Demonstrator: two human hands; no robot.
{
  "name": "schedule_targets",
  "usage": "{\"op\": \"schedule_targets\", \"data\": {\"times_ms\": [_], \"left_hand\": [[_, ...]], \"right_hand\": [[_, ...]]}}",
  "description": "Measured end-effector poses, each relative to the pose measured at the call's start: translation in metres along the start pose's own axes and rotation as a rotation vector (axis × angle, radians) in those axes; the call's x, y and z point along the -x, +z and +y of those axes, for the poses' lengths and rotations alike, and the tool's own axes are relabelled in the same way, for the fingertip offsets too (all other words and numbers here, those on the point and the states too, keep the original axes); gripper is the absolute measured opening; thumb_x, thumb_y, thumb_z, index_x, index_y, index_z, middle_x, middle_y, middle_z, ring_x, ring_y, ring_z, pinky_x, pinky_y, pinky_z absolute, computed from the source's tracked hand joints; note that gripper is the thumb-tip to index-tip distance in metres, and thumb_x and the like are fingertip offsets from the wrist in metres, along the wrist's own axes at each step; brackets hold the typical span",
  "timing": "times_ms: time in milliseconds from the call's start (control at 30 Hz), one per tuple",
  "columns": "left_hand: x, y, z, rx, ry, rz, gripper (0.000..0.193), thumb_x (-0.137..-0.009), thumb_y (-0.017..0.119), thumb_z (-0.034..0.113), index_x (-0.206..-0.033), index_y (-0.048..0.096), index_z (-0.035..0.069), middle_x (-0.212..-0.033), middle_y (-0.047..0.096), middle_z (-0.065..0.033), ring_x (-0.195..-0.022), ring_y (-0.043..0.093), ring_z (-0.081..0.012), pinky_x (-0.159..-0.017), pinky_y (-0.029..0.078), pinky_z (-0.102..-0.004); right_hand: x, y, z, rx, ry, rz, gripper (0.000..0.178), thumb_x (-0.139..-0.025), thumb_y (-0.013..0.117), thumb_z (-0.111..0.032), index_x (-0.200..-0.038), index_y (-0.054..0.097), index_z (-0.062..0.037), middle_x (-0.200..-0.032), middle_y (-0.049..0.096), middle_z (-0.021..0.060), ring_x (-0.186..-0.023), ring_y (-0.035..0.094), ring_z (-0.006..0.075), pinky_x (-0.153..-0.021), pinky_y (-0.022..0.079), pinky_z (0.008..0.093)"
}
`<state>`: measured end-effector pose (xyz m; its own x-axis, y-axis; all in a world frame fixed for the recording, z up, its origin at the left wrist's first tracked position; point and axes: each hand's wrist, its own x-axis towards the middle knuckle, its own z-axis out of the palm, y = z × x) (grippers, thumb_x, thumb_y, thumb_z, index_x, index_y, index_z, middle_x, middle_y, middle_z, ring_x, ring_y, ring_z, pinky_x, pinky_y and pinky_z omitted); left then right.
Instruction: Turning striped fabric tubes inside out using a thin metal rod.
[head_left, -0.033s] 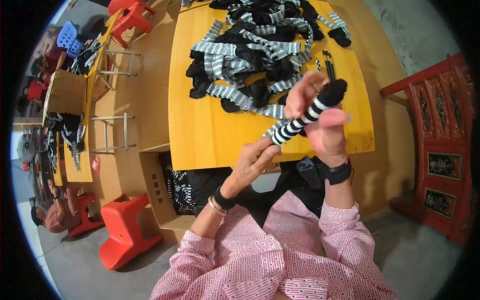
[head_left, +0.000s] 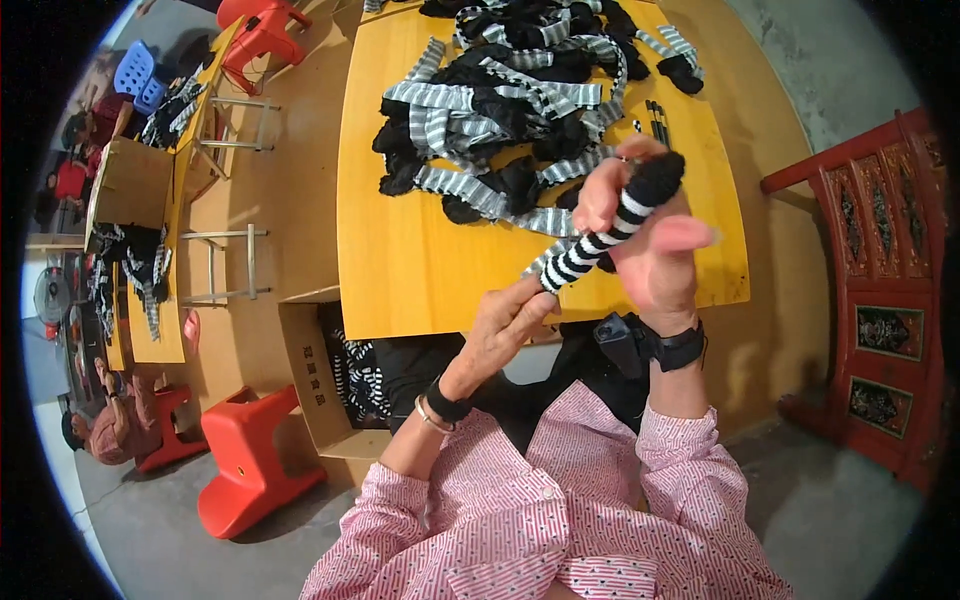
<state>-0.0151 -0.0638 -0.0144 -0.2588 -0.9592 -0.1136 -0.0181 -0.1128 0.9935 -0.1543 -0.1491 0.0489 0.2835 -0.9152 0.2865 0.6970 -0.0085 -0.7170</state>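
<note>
- Grey floor spreads along the near left and under the furniture on the right.
- A yellow counter stands in the middle, its near edge before the person.
- Red carved wooden furniture with dark panels stands well apart on the right.
- A second yellow counter runs along the left, carrying more striped pieces.
- A heap of grey-striped, black-ended knit pieces covers the counter's far half.
- A red plastic stool sits near left, beside an open cardboard box holding striped knitwear.
- The right hand is loosely spread, the striped tube across its palm.
- The left hand pinches that tube's near end, above the counter's near right part.
- Dark pens lie right of the heap.
</note>
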Motion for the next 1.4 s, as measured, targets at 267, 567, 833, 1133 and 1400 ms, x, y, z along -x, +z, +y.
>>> {"op": "schedule_targets", "data": {"times_ms": [267, 567, 833, 1133, 1400], "left_hand": [[0.023, 0.009, 0.004, 0.253, -0.098, -0.034, 0.034, -0.090, 0.041, 0.031, -0.076, 0.053, 0.003, -0.054, 0.035, 0.0064, -0.048, 0.028, -0.0037, -0.044, 0.022, -0.0187], [0.046, 0.016, -0.016, 0.067, 0.017, 0.095, 0.033, -0.089, 0.042, 0.029, -0.073, 0.053, 0.002, -0.055, 0.041, 0.0006, -0.049, 0.037, -0.0071, -0.044, 0.029, -0.0212], [0.051, 0.017, -0.018, 0.019, 0.121, 0.214, 0.040, -0.089, 0.043, 0.034, -0.066, 0.047, 0.001, -0.050, 0.035, 0.0042, -0.044, 0.029, -0.0048, -0.041, 0.023, -0.0206], [0.054, 0.018, -0.022, 0.004, 0.214, 0.287, 0.035, -0.087, 0.045, 0.029, -0.065, 0.050, 0.002, -0.049, 0.040, -0.0027, -0.040, 0.040, -0.0117, -0.041, 0.030, -0.0240], [0.061, 0.025, -0.022, 0.198, 0.093, 0.280, 0.038, -0.088, 0.045, 0.033, -0.072, 0.048, -0.002, -0.057, 0.041, 0.0032, -0.049, 0.032, -0.0038, -0.043, 0.024, -0.0188]], "right_hand": [[0.014, 0.011, -0.002, -0.188, 0.120, -0.050, 0.052, -0.072, 0.050, -0.057, -0.094, 0.042, -0.0098, -0.064, 0.035, -0.0014, -0.056, 0.032, 0.0094, -0.053, 0.029, 0.0245], [0.013, 0.017, -0.005, -0.399, 0.110, -0.010, 0.042, -0.077, 0.048, -0.049, -0.091, 0.042, -0.0096, -0.060, 0.033, -0.0039, -0.050, 0.028, 0.0047, -0.045, 0.027, 0.0177], [0.017, 0.022, 0.004, -0.394, 0.156, 0.028, 0.045, -0.081, 0.035, -0.055, -0.090, 0.039, -0.0118, -0.057, 0.028, -0.0046, -0.042, 0.019, 0.0034, -0.038, 0.015, 0.0185], [0.034, 0.043, 0.020, -0.348, 0.149, 0.090, 0.048, -0.079, 0.034, -0.060, -0.085, 0.036, -0.0131, -0.050, 0.023, -0.0062, -0.039, 0.014, 0.0032, -0.036, 0.012, 0.0198], [0.040, 0.042, 0.030, -0.378, 0.186, 0.039, 0.051, -0.076, 0.034, -0.064, -0.084, 0.039, -0.0136, -0.048, 0.022, -0.0070, -0.038, 0.011, 0.0027, -0.034, 0.011, 0.0196]]}}
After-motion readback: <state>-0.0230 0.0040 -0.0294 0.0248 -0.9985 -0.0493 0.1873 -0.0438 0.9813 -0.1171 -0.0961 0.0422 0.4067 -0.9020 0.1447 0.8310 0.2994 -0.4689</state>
